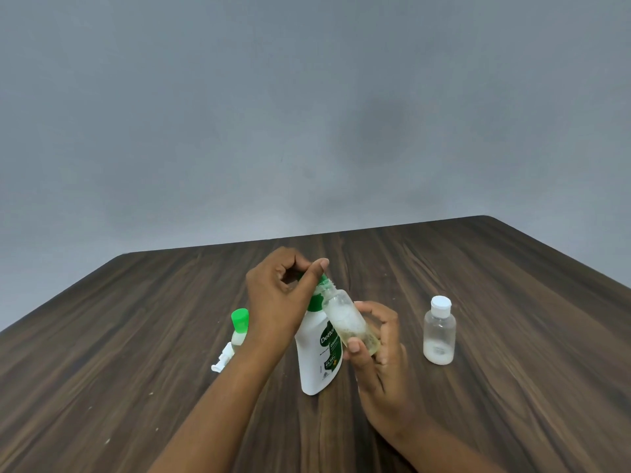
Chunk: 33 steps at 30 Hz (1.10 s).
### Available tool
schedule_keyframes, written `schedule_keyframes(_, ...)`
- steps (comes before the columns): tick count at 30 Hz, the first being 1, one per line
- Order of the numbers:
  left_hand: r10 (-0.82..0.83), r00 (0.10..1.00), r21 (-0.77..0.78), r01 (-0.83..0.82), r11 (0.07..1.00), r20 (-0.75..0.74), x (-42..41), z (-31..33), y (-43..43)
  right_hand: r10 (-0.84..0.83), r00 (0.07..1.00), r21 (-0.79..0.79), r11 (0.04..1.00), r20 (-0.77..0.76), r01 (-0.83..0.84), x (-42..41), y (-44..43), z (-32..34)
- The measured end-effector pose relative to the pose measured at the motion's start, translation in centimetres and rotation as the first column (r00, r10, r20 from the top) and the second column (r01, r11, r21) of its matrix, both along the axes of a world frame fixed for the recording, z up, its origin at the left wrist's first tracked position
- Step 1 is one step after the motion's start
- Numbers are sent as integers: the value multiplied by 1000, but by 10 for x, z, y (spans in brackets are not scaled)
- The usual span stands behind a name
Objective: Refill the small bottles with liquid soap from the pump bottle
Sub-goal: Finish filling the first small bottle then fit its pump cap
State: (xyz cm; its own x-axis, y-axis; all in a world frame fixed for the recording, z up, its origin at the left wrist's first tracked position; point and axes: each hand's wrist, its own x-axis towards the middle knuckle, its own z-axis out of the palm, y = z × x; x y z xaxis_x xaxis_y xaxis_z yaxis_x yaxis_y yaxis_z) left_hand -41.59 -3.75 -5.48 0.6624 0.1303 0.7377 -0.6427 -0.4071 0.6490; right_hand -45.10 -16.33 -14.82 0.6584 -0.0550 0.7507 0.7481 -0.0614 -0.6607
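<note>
Head view. Pump bottle (319, 349), white with green collar, stands mid-worktop (478, 387). Left hand (278, 302) sits over its pump head, fingers (316, 273) curled closed on it. Right hand (375, 339) grips an uncapped small bottle (348, 320), tilted, its open mouth just under the pump; fingers wrapped round its lower body. Capped small bottle (439, 331) stands to the right, apart. Green-capped bottle (239, 327) and white sprayer (223, 360) lie left, partly hidden by the forearm.

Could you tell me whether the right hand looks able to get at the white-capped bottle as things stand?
Probably not yet: the right hand holds the open small bottle. The white-capped bottle stands apart with bare table around it.
</note>
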Motion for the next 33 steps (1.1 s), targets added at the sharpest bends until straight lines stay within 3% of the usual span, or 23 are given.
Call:
schedule_keyframes(7,17,999,118,-12,993,-38,5,18,3,-1,1000,-6,1000,-2,1,4,1,4)
schedule_keyframes(13,19,1000,36,-19,999,-17,1,-2,4,6,1000,-14,1000,11,-5,1,1,1)
schedule_keyframes(24,15,1000,107,-16,994,3,2,15,1,-5,1000,7,1000,-4,5,4,2,2)
schedule_keyframes(33,10,999,20,-9,1000,-33,-1,-2,1,5,1000,7,1000,5,-5,-1,1,-2)
